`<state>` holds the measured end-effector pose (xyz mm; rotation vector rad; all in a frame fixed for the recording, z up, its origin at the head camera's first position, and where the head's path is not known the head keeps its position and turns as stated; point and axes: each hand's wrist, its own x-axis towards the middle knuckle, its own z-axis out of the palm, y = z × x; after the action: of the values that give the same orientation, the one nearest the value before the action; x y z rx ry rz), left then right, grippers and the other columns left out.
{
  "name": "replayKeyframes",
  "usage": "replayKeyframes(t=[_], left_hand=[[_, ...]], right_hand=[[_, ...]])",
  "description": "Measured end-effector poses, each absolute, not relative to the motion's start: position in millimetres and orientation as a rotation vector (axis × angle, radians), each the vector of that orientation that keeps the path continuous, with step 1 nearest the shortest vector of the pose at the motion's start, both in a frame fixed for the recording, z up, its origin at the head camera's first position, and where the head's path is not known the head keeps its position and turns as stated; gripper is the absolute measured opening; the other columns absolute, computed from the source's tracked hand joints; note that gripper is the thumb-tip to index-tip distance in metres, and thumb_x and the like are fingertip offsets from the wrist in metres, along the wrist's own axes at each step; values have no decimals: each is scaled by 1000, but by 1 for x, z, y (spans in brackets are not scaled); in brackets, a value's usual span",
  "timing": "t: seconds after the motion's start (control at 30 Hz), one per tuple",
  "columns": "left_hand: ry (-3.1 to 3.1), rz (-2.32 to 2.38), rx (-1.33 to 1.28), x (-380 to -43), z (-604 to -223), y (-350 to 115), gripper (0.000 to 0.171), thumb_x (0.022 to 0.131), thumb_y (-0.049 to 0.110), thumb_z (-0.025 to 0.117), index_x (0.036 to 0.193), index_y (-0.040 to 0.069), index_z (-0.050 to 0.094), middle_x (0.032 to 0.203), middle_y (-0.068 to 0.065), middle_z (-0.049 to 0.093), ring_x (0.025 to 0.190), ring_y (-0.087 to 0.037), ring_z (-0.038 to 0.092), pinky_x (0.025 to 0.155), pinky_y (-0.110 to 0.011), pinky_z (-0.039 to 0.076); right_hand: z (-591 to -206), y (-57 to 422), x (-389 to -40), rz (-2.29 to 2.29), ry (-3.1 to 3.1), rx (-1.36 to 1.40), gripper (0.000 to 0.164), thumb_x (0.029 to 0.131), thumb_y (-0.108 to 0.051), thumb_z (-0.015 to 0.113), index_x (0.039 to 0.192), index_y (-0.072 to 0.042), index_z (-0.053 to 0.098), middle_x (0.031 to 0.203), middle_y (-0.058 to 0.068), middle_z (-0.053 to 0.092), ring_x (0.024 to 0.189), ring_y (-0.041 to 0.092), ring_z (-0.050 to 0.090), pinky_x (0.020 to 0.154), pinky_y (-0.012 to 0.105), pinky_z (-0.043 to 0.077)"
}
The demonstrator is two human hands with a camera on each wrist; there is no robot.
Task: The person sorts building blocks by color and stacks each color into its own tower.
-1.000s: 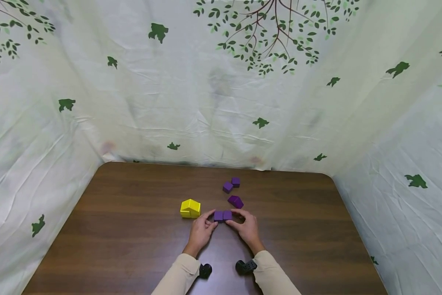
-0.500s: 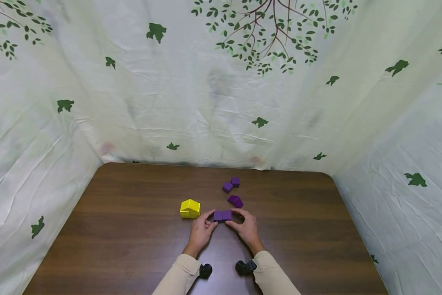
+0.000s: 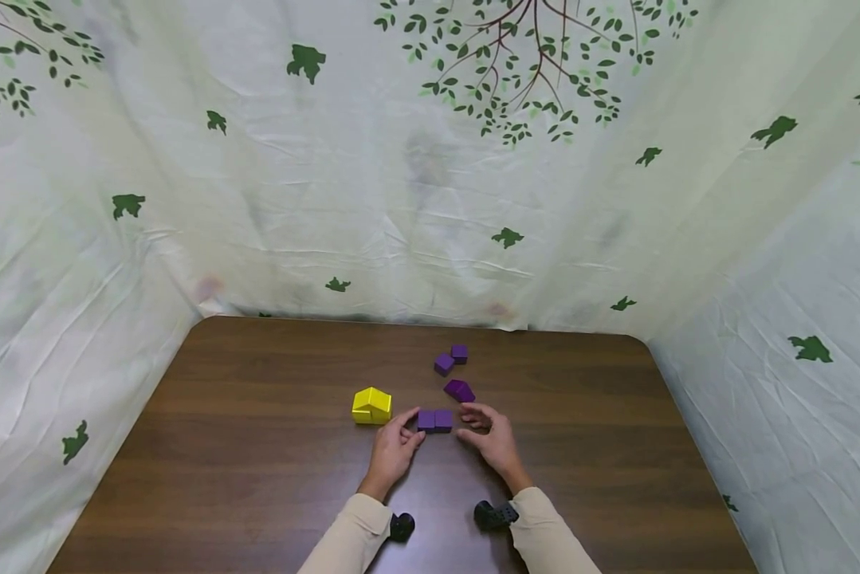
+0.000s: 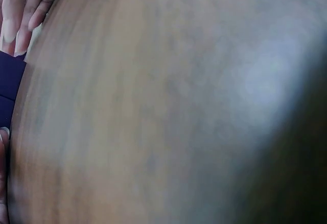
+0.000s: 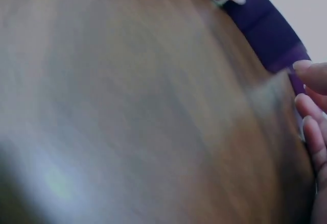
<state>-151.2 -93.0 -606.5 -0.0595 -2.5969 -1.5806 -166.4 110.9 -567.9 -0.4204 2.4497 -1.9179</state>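
Two purple cube blocks sit side by side on the brown table (image 3: 580, 478) in the head view: the left cube (image 3: 426, 421) and the right cube (image 3: 443, 421). My left hand (image 3: 392, 453) holds the left cube at its outer side, with thumb and index finger at its near and far corners. My right hand (image 3: 494, 440) is off to the right of the pair, thumb and fingers spread apart and a small gap from the right cube. In the right wrist view, the joined purple cubes (image 5: 263, 30) lie between both hands' fingertips.
A yellow block shape with a peaked top (image 3: 371, 406) stands left of my left hand. Behind the pair lies a purple angular block (image 3: 460, 391). Farther back are two more purple cubes, one turned (image 3: 444, 364) and one straight (image 3: 459, 354). A leaf-printed cloth (image 3: 401, 199) hangs behind the table.
My right hand has let go of the right cube and moved a little to the right, its fingers parting. The left hand and the blocks have stayed in place.
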Motion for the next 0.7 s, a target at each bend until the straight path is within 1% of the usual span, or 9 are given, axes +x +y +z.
replayKeyframes(t=[0.03,0.17,0.23,0.4,0.47,0.6,0.7], left_hand=[[-2596,-1579,-58,-152,-607,-93,41,83,3,73,123,1,63,74,-4,62,61,-7,56,58,-22,48],[-2572,-1580,-75,-152,-609,-93,41,83,3,73,122,0,63,73,-4,61,61,-7,55,57,-23,48],[-2537,-1589,-102,-151,-609,-93,40,83,4,73,122,0,64,72,-3,60,60,-6,54,56,-24,48],[-2451,-1584,-205,-148,-607,-95,38,85,8,72,121,-1,64,71,-1,58,59,-3,53,53,-23,47],[-2468,-1590,-182,-149,-607,-94,38,85,7,72,121,-1,64,71,-2,59,59,-4,54,54,-23,47],[-2547,-1604,-92,-151,-606,-94,40,83,4,73,122,-1,63,73,-4,61,61,-7,55,57,-23,48],[-2581,-1599,-70,-151,-606,-94,41,83,3,73,123,-1,63,74,-4,61,61,-6,54,57,-22,48]], right_hand=[[-568,114,-168,-1924,2441,-407,41,78,11,71,117,16,58,110,32,63,99,49,59,83,45,51],[-576,126,-185,-1940,2489,-359,37,78,12,71,113,14,61,106,32,64,94,49,60,78,42,52],[-580,131,-196,-1914,2555,-361,35,78,10,73,112,11,64,105,29,66,93,46,62,77,44,52],[-574,137,-226,-1753,2702,-426,35,77,2,77,111,3,68,105,17,69,99,35,62,85,49,48],[-568,137,-238,-1658,2738,-461,35,78,0,77,112,1,68,107,13,69,103,32,61,88,50,46],[-558,132,-263,-1448,2784,-543,36,80,-4,77,115,-3,68,112,10,67,107,31,58,92,48,45],[-551,125,-278,-1319,2785,-619,37,79,-4,77,115,-4,68,116,10,65,111,31,56,95,48,43]])
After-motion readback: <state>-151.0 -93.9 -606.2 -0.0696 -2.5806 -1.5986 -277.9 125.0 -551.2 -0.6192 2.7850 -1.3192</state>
